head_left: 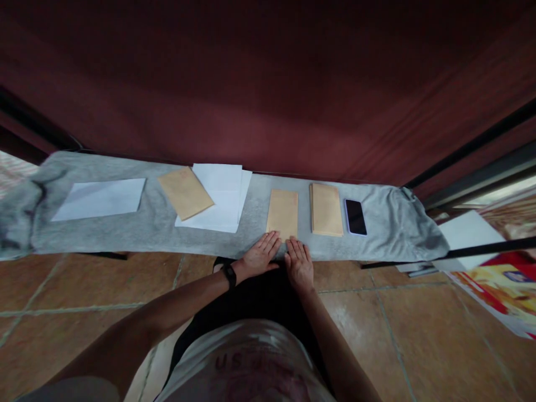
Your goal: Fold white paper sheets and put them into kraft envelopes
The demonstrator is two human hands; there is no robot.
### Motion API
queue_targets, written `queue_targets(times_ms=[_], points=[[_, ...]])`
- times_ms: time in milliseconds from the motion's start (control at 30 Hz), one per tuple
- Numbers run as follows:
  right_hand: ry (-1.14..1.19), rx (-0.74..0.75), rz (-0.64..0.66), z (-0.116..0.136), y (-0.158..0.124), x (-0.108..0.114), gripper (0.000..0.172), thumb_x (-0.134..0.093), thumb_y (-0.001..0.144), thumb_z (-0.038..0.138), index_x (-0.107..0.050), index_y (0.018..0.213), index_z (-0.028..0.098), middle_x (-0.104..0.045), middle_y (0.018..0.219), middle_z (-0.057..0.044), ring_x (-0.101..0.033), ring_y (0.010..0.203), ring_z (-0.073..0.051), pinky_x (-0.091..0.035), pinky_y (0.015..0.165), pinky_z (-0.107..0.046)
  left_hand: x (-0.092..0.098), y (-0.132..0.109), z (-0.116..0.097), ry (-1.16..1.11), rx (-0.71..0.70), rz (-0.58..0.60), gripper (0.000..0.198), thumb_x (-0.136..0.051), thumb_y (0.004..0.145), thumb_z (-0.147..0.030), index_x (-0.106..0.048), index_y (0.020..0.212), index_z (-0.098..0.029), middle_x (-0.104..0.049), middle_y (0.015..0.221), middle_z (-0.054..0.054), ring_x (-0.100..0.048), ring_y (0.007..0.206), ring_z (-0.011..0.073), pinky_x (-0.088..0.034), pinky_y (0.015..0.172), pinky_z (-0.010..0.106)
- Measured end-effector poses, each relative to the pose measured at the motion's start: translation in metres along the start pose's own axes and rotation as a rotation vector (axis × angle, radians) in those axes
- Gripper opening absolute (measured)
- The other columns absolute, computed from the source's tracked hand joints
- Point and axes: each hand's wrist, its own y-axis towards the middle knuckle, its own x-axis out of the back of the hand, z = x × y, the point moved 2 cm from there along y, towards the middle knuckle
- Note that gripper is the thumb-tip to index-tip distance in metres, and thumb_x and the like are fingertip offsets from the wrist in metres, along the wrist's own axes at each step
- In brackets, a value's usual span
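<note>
A brown paper envelope (pixel 283 211) lies upright in front of me on the grey cloth (pixel 226 237). My left hand (pixel 262 254), with a dark band on its wrist, rests flat at the envelope's near left corner, fingers stretched out. At the near right corner lies my right hand (pixel 300 262), also flat with its fingers extended. Neither hand grips anything. To the right is a stack of brown envelopes (pixel 326 209). On the left, another brown envelope (pixel 186 192) lies tilted, partly over white paper sheets (pixel 221 195).
A phone (pixel 355 216) with a dark screen lies right of the envelope stack. Farther left is a folded white sheet (pixel 100 198). A dark red panel (pixel 268 111) rises behind the narrow table. A colourful box (pixel 502 285) stands at the lower right, over the tiled floor (pixel 397 335).
</note>
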Motion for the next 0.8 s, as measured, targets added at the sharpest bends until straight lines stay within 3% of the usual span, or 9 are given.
queue_targets(times_ms=[433, 600, 800], points=[[0.04, -0.084, -0.019, -0.008, -0.001, 0.007, 0.047, -0.033, 0.108, 0.031, -0.047, 0.15, 0.015, -0.053, 0.151, -0.012, -0.043, 0.144, -0.025, -0.026, 0.122, -0.05, -0.002, -0.006, 0.005, -0.027, 0.023, 0.022, 0.088, -0.057, 0.093, -0.055, -0.029, 0.154, 0.0, -0.02, 0.163, 0.028, -0.016, 0.154, 0.0353, -0.018, 0.126, 0.049], [0.077, -0.058, -0.012, 0.006, 0.014, 0.006, 0.048, -0.033, 0.108, 0.031, -0.049, 0.147, 0.009, -0.052, 0.151, -0.014, -0.042, 0.144, -0.025, -0.028, 0.122, -0.048, -0.003, -0.004, 0.005, -0.042, 0.037, 0.021, 0.083, -0.059, 0.091, -0.049, -0.031, 0.154, -0.001, -0.024, 0.163, 0.025, -0.017, 0.154, 0.0338, -0.018, 0.127, 0.049], [0.053, 0.009, 0.038, 0.02, 0.028, -0.005, 0.049, -0.04, 0.106, 0.033, -0.045, 0.151, 0.012, -0.047, 0.155, -0.013, -0.039, 0.147, -0.024, -0.029, 0.123, -0.046, 0.0, -0.005, 0.007, -0.084, 0.052, -0.052, 0.069, -0.049, 0.097, -0.041, -0.036, 0.153, -0.003, -0.033, 0.162, 0.021, -0.023, 0.153, 0.0297, -0.023, 0.126, 0.045]])
